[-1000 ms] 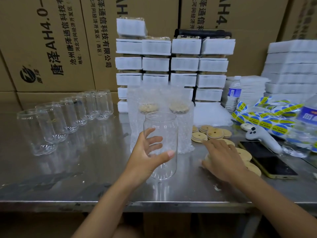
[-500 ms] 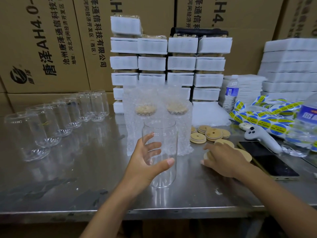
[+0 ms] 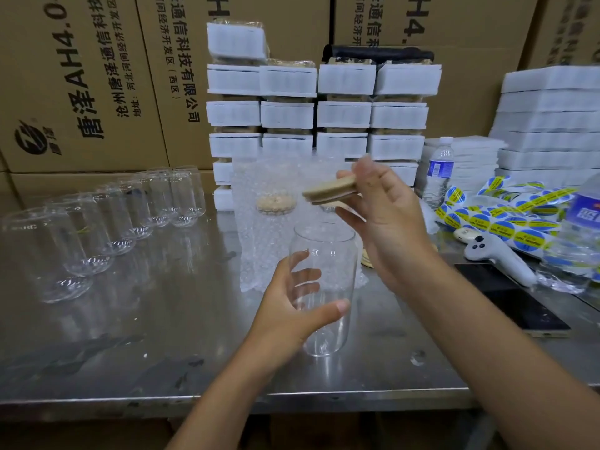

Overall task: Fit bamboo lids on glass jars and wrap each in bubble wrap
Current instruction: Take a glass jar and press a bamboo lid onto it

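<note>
A clear glass jar [image 3: 328, 332] stands upright on the steel table [image 3: 162, 336]. My left hand [image 3: 289, 313] grips its side, thumb in front and fingers behind the glass. My right hand [image 3: 386, 228] pinches a round bamboo lid [image 3: 328, 191] in the air, tilted, a short way above the jar's open mouth. Behind the jar stand bubble-wrapped jars [image 3: 272, 228] with lids on. A few more bamboo lids [image 3: 367, 258] show on the table under my right wrist, mostly hidden.
A row of several empty glass jars [image 3: 104, 222] runs along the table's left. Stacked white packs [image 3: 318, 115] and cardboard boxes [image 3: 81, 76] line the back. To the right lie yellow-blue sticker rolls [image 3: 506, 219], a water bottle [image 3: 438, 170], a white controller [image 3: 496, 258] and a dark phone [image 3: 516, 303].
My right hand has lifted from the pile of lids on the table and carried one lid up and left, over the jar. My left hand has kept hold of the jar.
</note>
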A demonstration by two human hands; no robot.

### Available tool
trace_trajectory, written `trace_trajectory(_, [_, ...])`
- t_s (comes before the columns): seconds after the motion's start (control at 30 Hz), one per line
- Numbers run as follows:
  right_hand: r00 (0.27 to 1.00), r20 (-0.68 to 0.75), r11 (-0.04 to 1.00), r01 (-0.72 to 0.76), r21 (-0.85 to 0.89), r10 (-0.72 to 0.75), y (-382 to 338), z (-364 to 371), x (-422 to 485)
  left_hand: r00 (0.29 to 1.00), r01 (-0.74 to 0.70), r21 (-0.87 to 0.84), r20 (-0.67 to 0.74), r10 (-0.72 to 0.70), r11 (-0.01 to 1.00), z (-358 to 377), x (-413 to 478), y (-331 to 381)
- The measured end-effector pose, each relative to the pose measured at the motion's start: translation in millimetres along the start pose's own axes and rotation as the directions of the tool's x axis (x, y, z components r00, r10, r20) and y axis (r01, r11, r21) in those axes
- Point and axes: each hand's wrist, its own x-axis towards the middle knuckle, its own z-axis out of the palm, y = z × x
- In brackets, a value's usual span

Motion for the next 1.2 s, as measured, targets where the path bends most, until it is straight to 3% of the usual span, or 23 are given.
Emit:
trace_trajectory(0.13, [0.992, 0.079, 0.986, 0.109, -0.125, -0.100, 10, 6, -10, 1.000, -0.002, -0.017, -0.006, 0.002, 1.000, 1, 0, 0])
trace_trajectory(0.3, [0.987, 0.111, 0.964, 0.142, -0.225, -0.119, 22, 2, -18, 1.000, -0.007, -0.029, -0.010, 0.007, 1.000, -1, -2, -2])
trace_trajectory(0.67, [0.985, 0.078, 0.969, 0.168, -0.180, -0.156, 33, -5, -15, 1.000, -0.001, -0.012, -0.017, 0.001, 1.000, -6, 1, -2])
trace_trajectory(0.8, [0.970, 0.193, 0.920, 0.209, -0.331, -0.150, 29, -8, -12, 1.000, -0.011, 0.036, -0.012, 0.012, 0.999, -8, 1, -1])
trace_trajectory(0.9, [0.934, 0.298, 0.829, 0.322, -0.458, -0.197, 28, -3, -14, 0.999, -0.043, 0.077, 0.002, 0.043, 0.996, -5, 0, 2])
trace_trajectory(1.07, [0.912, 0.345, 0.832, 0.362, -0.420, -0.223, 25, 1, -8, 0.998, -0.066, 0.099, -0.006, 0.067, 0.993, -4, 3, 4])
trace_trajectory(1.2, [0.878, 0.414, 0.774, 0.430, -0.464, -0.240, 25, -1, -3, 0.998, -0.060, 0.109, 0.004, 0.060, 0.992, -8, 7, 4])
